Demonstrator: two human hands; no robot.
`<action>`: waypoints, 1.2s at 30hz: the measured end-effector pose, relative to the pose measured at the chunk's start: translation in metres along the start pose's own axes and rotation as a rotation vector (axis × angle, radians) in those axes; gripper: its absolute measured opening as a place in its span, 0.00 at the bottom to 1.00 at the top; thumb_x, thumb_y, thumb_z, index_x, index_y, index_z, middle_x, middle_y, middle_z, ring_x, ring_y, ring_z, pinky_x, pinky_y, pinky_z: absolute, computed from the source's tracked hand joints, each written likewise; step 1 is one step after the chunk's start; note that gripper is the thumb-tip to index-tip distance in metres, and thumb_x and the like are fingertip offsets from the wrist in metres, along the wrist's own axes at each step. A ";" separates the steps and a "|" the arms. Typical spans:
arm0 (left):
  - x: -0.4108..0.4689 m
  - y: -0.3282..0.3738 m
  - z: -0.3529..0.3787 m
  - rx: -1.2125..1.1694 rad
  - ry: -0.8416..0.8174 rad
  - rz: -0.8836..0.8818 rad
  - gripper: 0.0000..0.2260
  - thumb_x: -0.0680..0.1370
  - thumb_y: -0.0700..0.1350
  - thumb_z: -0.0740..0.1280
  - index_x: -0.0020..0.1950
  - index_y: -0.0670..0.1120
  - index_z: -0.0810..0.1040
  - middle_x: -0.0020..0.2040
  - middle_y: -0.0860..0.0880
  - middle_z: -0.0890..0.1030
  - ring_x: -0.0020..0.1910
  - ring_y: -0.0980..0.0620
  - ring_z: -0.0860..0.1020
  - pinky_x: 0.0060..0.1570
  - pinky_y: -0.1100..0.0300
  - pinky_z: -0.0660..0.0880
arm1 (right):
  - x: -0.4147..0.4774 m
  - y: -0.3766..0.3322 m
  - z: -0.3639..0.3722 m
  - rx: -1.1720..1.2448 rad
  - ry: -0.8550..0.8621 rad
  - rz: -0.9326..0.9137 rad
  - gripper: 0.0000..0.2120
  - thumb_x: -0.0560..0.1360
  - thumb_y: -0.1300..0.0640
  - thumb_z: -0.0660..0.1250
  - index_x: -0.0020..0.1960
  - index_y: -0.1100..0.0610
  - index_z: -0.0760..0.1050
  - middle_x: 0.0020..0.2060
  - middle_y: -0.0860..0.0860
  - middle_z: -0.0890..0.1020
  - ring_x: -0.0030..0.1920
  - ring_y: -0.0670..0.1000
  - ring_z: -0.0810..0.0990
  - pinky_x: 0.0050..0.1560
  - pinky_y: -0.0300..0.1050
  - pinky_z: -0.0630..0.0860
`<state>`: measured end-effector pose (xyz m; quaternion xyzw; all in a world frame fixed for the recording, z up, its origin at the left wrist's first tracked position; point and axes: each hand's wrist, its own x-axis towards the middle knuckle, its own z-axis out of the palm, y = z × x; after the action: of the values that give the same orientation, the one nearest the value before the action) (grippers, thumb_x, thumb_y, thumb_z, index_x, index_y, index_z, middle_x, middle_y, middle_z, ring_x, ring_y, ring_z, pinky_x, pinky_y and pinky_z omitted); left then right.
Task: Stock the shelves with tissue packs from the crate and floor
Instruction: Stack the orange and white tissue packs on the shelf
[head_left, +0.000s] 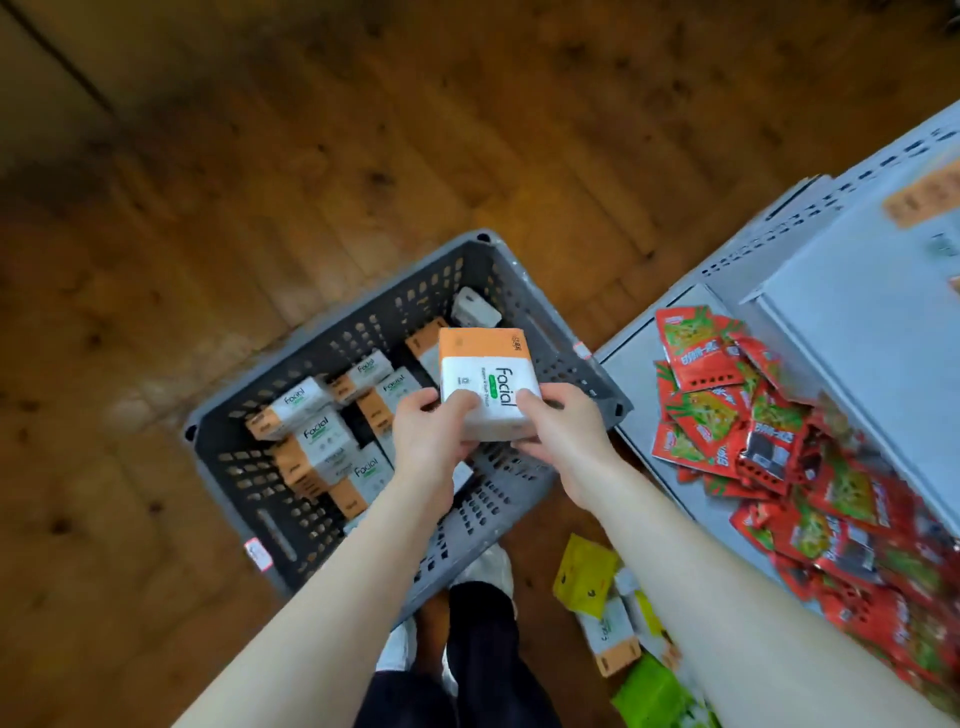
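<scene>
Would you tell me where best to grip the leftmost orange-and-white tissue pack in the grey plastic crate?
From above, through the grey plastic crate's open top: the leftmost orange-and-white tissue pack lies label up, so its long edges look reachable. Span its width with thumb and fingers. First free a hand: the left hand and right hand both grip a second pack.

tissue pack (485, 379) above crate (363, 322): "Facial" in large dark letters on its white face, small print beside it too fine to read | loose packs (317, 428) in crate: "Facial" on several | red snack packets (701, 364) on shelf (636, 369): white Chinese characters, blurred | sticker (258, 555) on crate, orange label (922, 200): illegible
</scene>
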<state>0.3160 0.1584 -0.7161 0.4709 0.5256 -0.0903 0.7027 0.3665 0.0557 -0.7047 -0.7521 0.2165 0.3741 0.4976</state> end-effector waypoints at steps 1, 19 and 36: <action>-0.015 0.013 0.000 0.007 -0.005 0.021 0.27 0.66 0.51 0.69 0.62 0.41 0.73 0.56 0.43 0.79 0.50 0.45 0.80 0.40 0.54 0.79 | -0.016 -0.013 -0.007 0.000 -0.010 -0.029 0.11 0.77 0.59 0.61 0.59 0.58 0.72 0.50 0.54 0.78 0.44 0.49 0.78 0.37 0.38 0.78; -0.202 0.110 0.056 0.165 -0.088 0.375 0.12 0.71 0.42 0.69 0.48 0.45 0.67 0.52 0.42 0.73 0.52 0.41 0.76 0.46 0.46 0.75 | -0.186 -0.066 -0.120 0.513 0.266 -0.160 0.18 0.72 0.52 0.69 0.57 0.61 0.73 0.51 0.57 0.80 0.49 0.53 0.82 0.45 0.47 0.81; -0.227 -0.036 0.283 0.739 -0.315 0.716 0.10 0.75 0.43 0.66 0.54 0.42 0.75 0.46 0.48 0.76 0.45 0.50 0.74 0.43 0.59 0.70 | -0.122 0.063 -0.340 0.513 0.788 -0.225 0.05 0.76 0.59 0.63 0.48 0.59 0.77 0.41 0.53 0.80 0.39 0.51 0.77 0.35 0.37 0.74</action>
<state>0.3805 -0.1588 -0.5486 0.8173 0.1538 -0.0936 0.5474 0.3645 -0.2857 -0.5701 -0.7083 0.3909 -0.0611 0.5845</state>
